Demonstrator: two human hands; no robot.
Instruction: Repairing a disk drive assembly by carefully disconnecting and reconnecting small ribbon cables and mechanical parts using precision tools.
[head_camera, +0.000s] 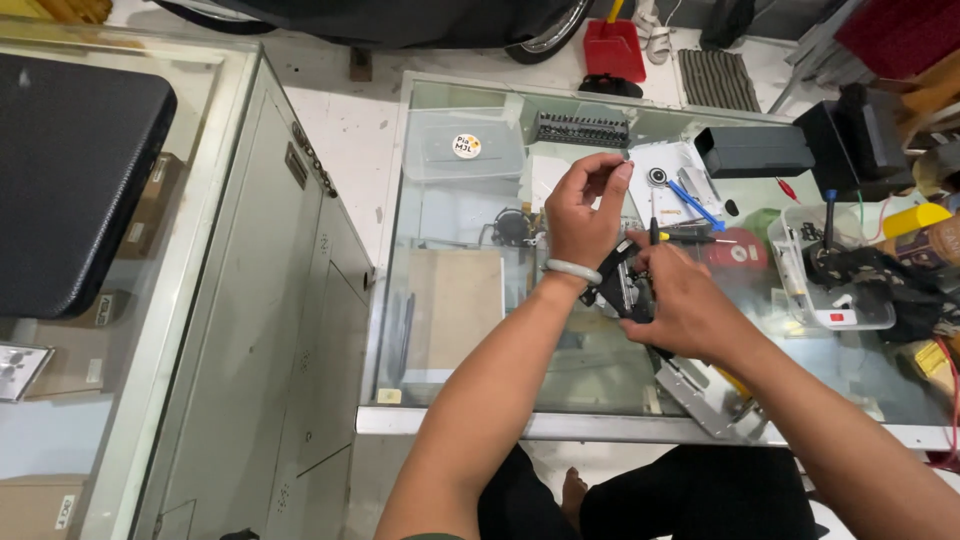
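My left hand (582, 205), with a pale bangle on its wrist, is raised over the glass counter, thumb and forefinger pinched together as if on something tiny that I cannot make out. My right hand (680, 300) grips a small black device (618, 280) just below and to the right of the left wrist. A thin dark tool tip (653, 232) sticks up above the right hand. Both hands sit near the middle of the glass counter top (470, 390).
On the counter lie a clear plastic box (462, 145), a black bit rack (582, 130), a blue-handled tool (690, 203), a long black box (752, 152) and a clear tray of cables (840, 270). A metal bracket (700, 395) rests at the front edge. A grey cabinet (270, 330) stands left.
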